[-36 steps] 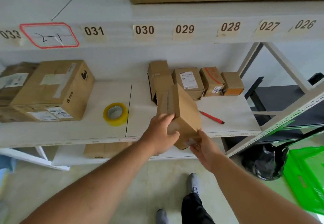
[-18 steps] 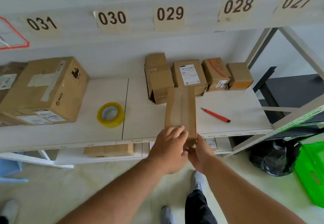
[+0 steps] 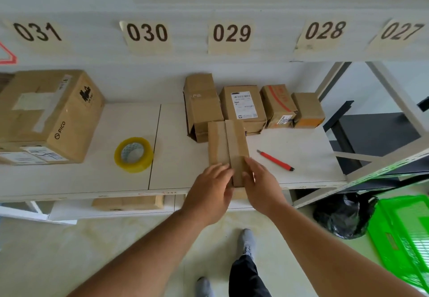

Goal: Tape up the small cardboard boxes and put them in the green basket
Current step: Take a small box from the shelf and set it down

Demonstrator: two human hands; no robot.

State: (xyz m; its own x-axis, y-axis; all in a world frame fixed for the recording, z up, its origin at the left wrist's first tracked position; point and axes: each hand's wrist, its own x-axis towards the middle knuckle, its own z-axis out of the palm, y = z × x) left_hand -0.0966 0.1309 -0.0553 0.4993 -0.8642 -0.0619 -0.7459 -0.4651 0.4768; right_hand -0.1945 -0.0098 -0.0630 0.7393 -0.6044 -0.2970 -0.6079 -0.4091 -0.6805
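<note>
Both hands meet at the near end of a small cardboard box [image 3: 228, 148] lying on a white shelf [image 3: 178, 162], close to its front edge. Left hand [image 3: 210, 193] lies over the box's near left corner, fingers gently bent on its top; right hand [image 3: 261, 186] holds the near right side, fingers along the box's edge. Neither seems to grip tightly, so I cannot tell whether either one actually clasps the box or only presses on it. A lengthwise seam runs down the box's top between two closed flaps.

Just behind it stand four more small boxes [image 3: 243, 106] in a row (one has a white printed label, one a red stripe). To the box's right, on the shelf, lies a red utility knife [image 3: 275, 163]. To its left sits a roll of yellowish packing tape [image 3: 134, 154], and farther left a large cardboard box [image 3: 50, 115].

Paper number tags [image 3: 231, 33] reading 031 to 027 hang on the shelf beam above. On the floor at lower right sits the green basket [image 3: 405, 234], with a black plastic bag [image 3: 343, 217] beside it.
</note>
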